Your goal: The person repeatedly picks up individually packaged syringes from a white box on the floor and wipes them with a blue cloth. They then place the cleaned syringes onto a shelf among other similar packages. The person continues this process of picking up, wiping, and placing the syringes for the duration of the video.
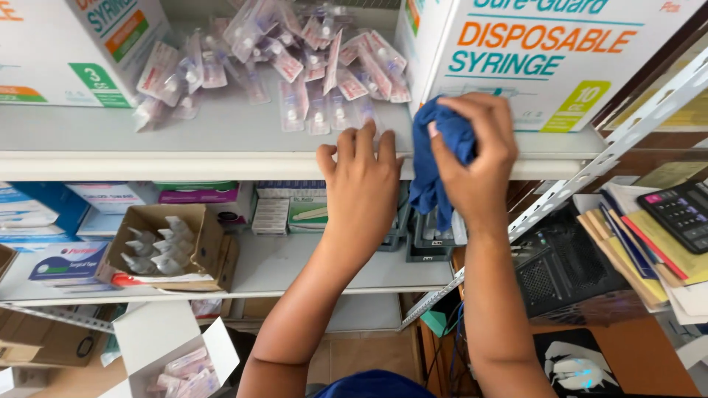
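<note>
White shelf unit (221, 147), upper board: my working surface, bearing everything I reach for. Large white carton (546, 51) at the right end stands on that board, its lower front corner just behind my right hand, so it blocks any sweep further right. A second white carton (66, 44) closes off the left end. Between them lies a loose heap of sealed syringe packets (295, 59), spread toward the board's front and crowding the bare strip near the edge. My right hand (479, 158) is clenched round a blue cloth (439, 158), bunched in the fist so its upper part presses on the board at the carton's foot while the rest hangs down over the edge. My left hand (361, 184) grasps nothing; it lies flat, fingers hooked over the front lip, apparently to steady me. Below, an open brown box (173, 247) of small capped pieces sits on the lower board; a black calculator (682, 214) rests on stacked folders at far right.
</note>
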